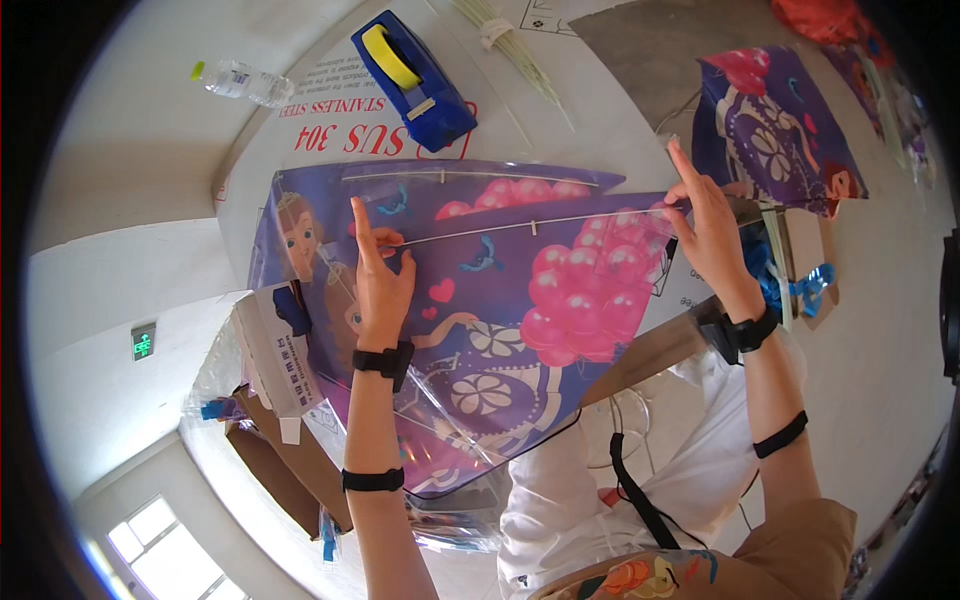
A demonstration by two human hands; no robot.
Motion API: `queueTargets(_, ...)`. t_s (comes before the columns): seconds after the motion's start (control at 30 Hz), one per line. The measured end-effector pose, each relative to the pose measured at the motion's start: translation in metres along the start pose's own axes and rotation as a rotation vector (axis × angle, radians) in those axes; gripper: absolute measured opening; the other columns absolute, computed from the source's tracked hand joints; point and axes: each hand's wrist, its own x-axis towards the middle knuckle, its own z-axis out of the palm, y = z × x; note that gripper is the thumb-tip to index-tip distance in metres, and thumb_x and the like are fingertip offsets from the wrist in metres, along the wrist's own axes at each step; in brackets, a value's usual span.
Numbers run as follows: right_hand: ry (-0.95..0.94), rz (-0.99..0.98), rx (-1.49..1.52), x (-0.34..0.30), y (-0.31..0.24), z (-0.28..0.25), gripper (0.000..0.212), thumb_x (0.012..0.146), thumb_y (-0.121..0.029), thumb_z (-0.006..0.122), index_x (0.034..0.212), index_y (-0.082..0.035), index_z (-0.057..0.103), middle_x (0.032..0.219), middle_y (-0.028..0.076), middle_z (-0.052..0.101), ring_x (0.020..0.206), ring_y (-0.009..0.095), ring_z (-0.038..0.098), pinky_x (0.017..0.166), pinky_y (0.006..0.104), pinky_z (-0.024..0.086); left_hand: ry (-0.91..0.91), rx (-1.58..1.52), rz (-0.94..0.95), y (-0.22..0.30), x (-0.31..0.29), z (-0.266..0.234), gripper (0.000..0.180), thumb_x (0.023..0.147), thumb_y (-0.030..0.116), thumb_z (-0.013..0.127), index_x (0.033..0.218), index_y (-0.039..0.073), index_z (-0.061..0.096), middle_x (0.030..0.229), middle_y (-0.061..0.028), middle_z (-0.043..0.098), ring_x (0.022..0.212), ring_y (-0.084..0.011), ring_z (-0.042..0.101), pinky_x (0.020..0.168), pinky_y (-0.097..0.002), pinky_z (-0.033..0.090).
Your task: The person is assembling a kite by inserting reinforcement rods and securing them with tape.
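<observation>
A purple kite-like printed sheet [490,300] with a cartoon figure, pink balloons and hearts lies in front of me, its near part hanging toward my lap. Along its far edge runs a thin white rod [460,234] with a small white clip [534,228] near its middle. My left hand [383,285] pinches the rod's left end between thumb and fingers, the index finger raised. At the right end, my right hand [712,235] pinches the rod's tip at the sheet's corner. A similar purple sheet [330,190] with its own rod lies partly underneath.
Beyond the sheets, a blue tape dispenser [425,95] with yellow tape stands on the white printed board [300,115]. A clear bottle [245,83] lies at far left, a bundle of thin pale rods [515,50] at the back. Another printed sheet [770,130] lies right; a carton [280,350] stands left.
</observation>
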Motion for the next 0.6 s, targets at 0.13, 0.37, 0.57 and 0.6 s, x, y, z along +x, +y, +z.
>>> queueTargets(0.13,0.032,0.006,-0.014,0.0014,0.0017,-0.0005,0.088,0.072,0.012,0.067,0.149,-0.016,0.035,0.079,0.006,0.055,0.078,0.022,0.055,0.076,0.0335,0.047,0.012,0.029,0.033,-0.0013,-0.0005,0.0018,0.096,0.078,-0.013,0.061,0.155,0.014,0.010,0.094,-0.0071,0.058,0.087,-0.0199,0.058,0.081,-0.0323,0.050)
queueTargets(0.37,0.003,0.031,-0.007,0.0021,0.0003,-0.0007,0.085,0.074,0.011,0.066,0.149,-0.015,0.034,0.076,0.006,0.054,0.075,0.022,0.055,0.075,0.0335,0.047,0.013,0.034,0.024,-0.0045,-0.0006,0.0012,0.094,0.080,-0.011,0.062,0.155,0.014,0.011,0.092,-0.0070,0.058,0.084,-0.0198,0.059,0.080,-0.0323,0.050)
queueTargets(0.57,0.011,0.020,0.003,0.0016,0.0033,0.0005,0.085,0.074,0.010,0.067,0.149,-0.015,0.034,0.075,0.006,0.054,0.074,0.022,0.055,0.073,0.0340,0.047,0.029,0.068,0.044,-0.0040,-0.0027,0.0024,0.093,0.081,-0.010,0.062,0.155,0.014,0.011,0.096,-0.0083,0.061,0.085,-0.0205,0.061,0.079,-0.0327,0.051)
queueTargets(0.6,0.021,0.018,0.006,0.0012,0.0035,0.0003,0.085,0.074,0.009,0.067,0.149,-0.015,0.034,0.075,0.006,0.055,0.073,0.022,0.056,0.072,0.0340,0.047,0.031,0.066,0.043,-0.0031,-0.0030,0.0027,0.093,0.081,-0.010,0.062,0.155,0.014,0.011,0.097,-0.0086,0.061,0.086,-0.0208,0.061,0.079,-0.0328,0.051)
